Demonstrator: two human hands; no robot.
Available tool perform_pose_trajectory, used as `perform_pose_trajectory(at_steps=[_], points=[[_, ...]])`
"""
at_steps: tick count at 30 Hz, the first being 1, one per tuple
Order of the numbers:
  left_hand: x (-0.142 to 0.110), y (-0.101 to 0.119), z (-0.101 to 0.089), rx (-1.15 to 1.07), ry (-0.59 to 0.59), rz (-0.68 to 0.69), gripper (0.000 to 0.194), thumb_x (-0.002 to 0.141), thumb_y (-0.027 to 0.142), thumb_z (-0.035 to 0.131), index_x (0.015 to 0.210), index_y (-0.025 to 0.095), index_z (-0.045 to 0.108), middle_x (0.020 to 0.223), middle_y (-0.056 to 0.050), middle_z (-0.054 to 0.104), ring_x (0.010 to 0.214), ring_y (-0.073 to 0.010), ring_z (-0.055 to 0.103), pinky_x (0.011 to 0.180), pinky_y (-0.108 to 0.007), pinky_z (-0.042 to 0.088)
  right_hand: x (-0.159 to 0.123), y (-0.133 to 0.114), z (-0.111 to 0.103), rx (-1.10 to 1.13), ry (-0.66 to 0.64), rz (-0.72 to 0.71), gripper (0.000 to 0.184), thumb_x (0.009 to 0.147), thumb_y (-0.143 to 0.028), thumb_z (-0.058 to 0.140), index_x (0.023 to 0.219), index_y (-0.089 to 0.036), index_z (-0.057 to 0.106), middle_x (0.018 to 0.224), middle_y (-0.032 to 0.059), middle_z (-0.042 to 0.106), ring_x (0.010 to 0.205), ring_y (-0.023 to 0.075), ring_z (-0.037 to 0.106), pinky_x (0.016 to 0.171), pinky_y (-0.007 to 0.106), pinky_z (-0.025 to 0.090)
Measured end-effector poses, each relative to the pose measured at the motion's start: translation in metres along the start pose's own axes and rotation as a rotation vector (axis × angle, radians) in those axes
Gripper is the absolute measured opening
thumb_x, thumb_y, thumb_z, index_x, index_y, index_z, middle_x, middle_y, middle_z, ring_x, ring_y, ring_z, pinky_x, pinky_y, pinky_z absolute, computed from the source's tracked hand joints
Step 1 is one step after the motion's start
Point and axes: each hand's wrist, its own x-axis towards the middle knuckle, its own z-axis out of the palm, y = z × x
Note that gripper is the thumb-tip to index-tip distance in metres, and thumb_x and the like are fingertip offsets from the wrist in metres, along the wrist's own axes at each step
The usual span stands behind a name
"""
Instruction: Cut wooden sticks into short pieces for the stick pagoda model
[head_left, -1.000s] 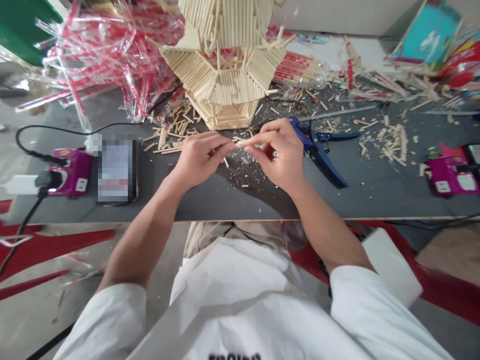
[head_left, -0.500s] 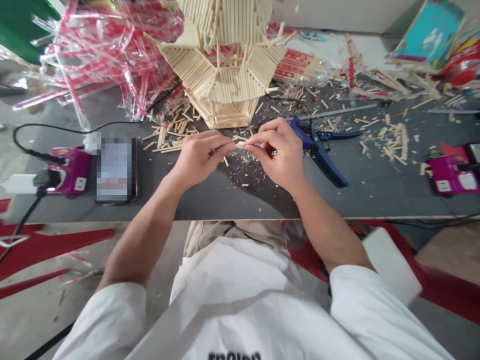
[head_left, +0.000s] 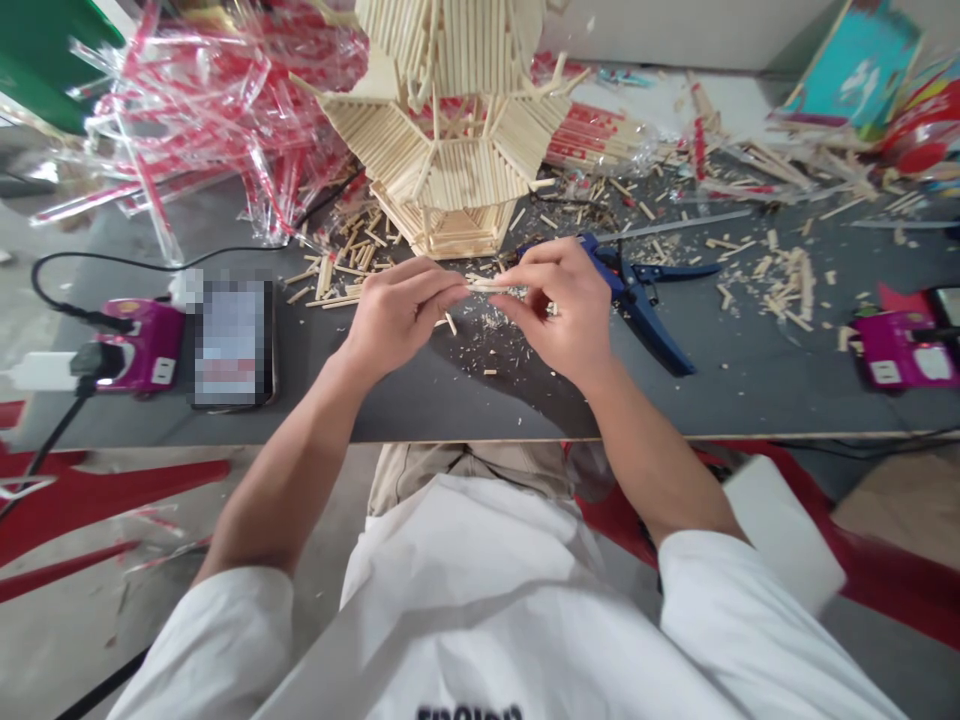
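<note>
Between my hands a short pale wooden stick (head_left: pixel 484 286) lies level, just above the table. My left hand (head_left: pixel 397 315) is closed on its left end, thumb against the fingers; another small stick end (head_left: pixel 451 323) pokes out below those fingers. My right hand (head_left: pixel 561 312) has its curled fingertips at the stick's right end, the thumb a little lower. Just beyond both hands stands a tiered model built of wooden sticks (head_left: pixel 457 170). A blue-handled cutter (head_left: pixel 651 325) lies right beside my right hand, partly hidden by it.
Cut stick pieces (head_left: pixel 360 245) and chips litter the dark table (head_left: pixel 315 420). A phone (head_left: pixel 232 340) and a purple power adapter (head_left: pixel 142 345) with cables lie at left. Red-and-clear wrappers (head_left: pixel 225 110) are heaped at back left. Another purple box (head_left: pixel 904 345) sits at right.
My right thumb has dropped slightly away from the index finger, and more of the stick shows between the hands. The model and cutter stay in place.
</note>
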Motion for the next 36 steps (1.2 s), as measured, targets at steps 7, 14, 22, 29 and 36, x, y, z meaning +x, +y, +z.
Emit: perform_pose_trajectory(at_steps=[7, 14, 22, 29, 36], points=[[-0.0014, 0.0002, 0.0017, 0.005, 0.025, 0.044, 0.019, 0.105, 0.03, 0.065, 0.103, 0.019, 0.08, 0.093, -0.004, 0.078, 0.08, -0.0131, 0.073, 0.075, -0.025, 0.057, 0.0007, -0.0028, 0.0029, -0.06, 0.081, -0.091, 0.015, 0.106, -0.035, 0.065, 0.12, -0.038, 0.07, 0.107, 0.0009, 0.062, 0.077, 0.0122, 0.059, 0.068, 0.03, 0.056], [-0.0021, 0.0025, 0.0024, 0.017, 0.012, 0.047, 0.022, 0.106, 0.033, 0.063, 0.104, 0.02, 0.081, 0.093, -0.005, 0.079, 0.081, -0.014, 0.074, 0.076, -0.026, 0.058, -0.0009, -0.0031, 0.0039, -0.085, 0.056, -0.066, 0.015, 0.108, -0.035, 0.061, 0.119, -0.035, 0.072, 0.106, 0.0016, 0.063, 0.083, 0.0128, 0.064, 0.072, 0.03, 0.057], [-0.0018, 0.0031, 0.0028, 0.019, 0.028, 0.082, 0.02, 0.105, 0.031, 0.064, 0.105, 0.02, 0.081, 0.093, -0.004, 0.078, 0.081, -0.0134, 0.073, 0.075, -0.025, 0.058, -0.0006, -0.0054, 0.0046, -0.09, 0.042, -0.037, 0.017, 0.109, -0.036, 0.057, 0.118, -0.03, 0.071, 0.108, 0.0035, 0.064, 0.094, 0.0161, 0.067, 0.08, 0.033, 0.06], [-0.0033, 0.0023, 0.0024, 0.037, -0.004, 0.065, 0.025, 0.107, 0.036, 0.061, 0.106, 0.021, 0.081, 0.095, -0.006, 0.078, 0.084, -0.0151, 0.074, 0.079, -0.028, 0.059, -0.0018, -0.0066, 0.0058, -0.002, 0.014, 0.05, 0.018, 0.108, -0.041, 0.059, 0.118, -0.033, 0.071, 0.107, 0.0041, 0.063, 0.093, 0.0177, 0.068, 0.082, 0.037, 0.063], [-0.0056, 0.0004, 0.0004, 0.078, -0.04, 0.064, 0.027, 0.108, 0.038, 0.059, 0.11, 0.022, 0.081, 0.099, -0.006, 0.079, 0.087, -0.0162, 0.074, 0.079, -0.029, 0.059, -0.0036, -0.006, 0.0063, -0.078, 0.041, 0.009, 0.02, 0.109, -0.041, 0.057, 0.118, -0.032, 0.072, 0.108, 0.0039, 0.063, 0.092, 0.0183, 0.068, 0.08, 0.038, 0.064]])
